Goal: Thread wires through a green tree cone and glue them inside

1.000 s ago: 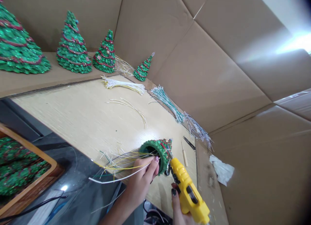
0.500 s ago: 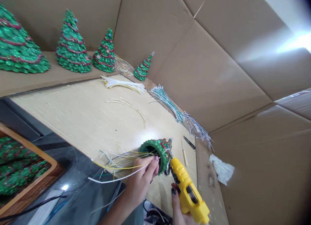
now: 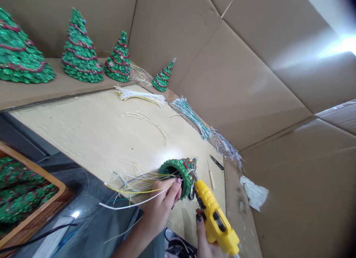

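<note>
Yellow glue gun (image 3: 217, 217) is still pointing at the Christmas tree (image 3: 178, 164) over the table (image 3: 102, 135) | right fingers (image 3: 199, 222): holding gun | left fingers (image 3: 174, 191): holding tree's open base | work is staying at one spot

Lower frame: yellow plastic glue gun (image 3: 215, 216) right of hollow green conical tree (image 3: 184, 169); upper left: three green conical trees (image 3: 80, 54).

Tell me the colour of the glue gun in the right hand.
The glue gun is yellow with black parts; it shows best in the head view.
</note>
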Motion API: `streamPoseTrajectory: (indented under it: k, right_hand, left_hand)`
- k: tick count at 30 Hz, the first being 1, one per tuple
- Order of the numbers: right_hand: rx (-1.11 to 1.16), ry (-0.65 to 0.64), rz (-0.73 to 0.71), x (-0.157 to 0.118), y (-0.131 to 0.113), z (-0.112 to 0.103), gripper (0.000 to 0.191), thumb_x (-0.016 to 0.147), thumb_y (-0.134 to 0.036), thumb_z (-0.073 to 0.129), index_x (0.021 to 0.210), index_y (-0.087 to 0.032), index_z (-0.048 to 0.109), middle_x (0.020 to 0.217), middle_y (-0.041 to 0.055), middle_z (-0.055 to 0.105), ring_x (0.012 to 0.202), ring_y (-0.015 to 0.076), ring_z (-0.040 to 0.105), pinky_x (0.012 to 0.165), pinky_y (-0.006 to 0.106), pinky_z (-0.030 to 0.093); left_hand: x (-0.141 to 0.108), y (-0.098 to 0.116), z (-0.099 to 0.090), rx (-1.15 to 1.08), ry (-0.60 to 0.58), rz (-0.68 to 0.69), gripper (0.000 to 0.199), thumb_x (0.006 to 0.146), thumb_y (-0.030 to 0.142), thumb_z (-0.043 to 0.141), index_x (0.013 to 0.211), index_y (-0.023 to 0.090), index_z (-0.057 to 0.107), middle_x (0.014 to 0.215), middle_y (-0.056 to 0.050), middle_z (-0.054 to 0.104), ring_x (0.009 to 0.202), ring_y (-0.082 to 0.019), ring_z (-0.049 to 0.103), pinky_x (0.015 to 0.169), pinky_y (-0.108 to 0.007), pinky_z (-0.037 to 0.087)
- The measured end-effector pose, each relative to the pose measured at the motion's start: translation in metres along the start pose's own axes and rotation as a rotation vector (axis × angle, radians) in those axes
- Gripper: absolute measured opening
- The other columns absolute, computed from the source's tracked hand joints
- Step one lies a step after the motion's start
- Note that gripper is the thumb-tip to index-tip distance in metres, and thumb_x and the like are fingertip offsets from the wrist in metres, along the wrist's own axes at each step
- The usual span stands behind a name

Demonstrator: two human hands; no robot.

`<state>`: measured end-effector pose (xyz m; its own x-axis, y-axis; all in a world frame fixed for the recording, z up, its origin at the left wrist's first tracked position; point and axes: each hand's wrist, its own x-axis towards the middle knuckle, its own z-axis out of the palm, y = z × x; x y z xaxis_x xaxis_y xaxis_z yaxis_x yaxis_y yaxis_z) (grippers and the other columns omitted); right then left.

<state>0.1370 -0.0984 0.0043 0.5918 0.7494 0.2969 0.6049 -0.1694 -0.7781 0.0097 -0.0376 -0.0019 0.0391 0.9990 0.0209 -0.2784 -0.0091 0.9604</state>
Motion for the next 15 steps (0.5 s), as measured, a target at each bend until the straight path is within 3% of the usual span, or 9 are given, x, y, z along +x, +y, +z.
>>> streamPoseTrajectory:
  k: [9,15]
  right_hand:
    - [-0.044,-0.005,-0.063,0.0003,-0.0052,-0.0035,0.063,0.083,-0.069,0.061,0.108,-0.011,0.068,0.092,0.0111,0.078,0.077,0.0233,0.075,0.074,0.03,0.059]
    - [-0.022,0.015,-0.058,-0.0011,-0.0008,-0.0011,0.057,0.087,-0.062,0.06,0.113,-0.011,0.066,0.087,0.0094,0.078,0.076,0.0244,0.075,0.075,0.033,0.06]
  left_hand:
    - [0.0001,0.0009,-0.0006,-0.006,-0.001,0.009,0.052,0.099,0.051,0.037,0.056,0.021,0.041,0.049,0.005,0.033,0.046,-0.011,0.033,0.048,-0.026,0.023]
    - [0.0012,0.0028,0.0002,-0.024,-0.017,-0.005,0.052,0.098,0.052,0.037,0.057,0.021,0.041,0.049,0.006,0.032,0.046,-0.01,0.031,0.047,-0.026,0.022]
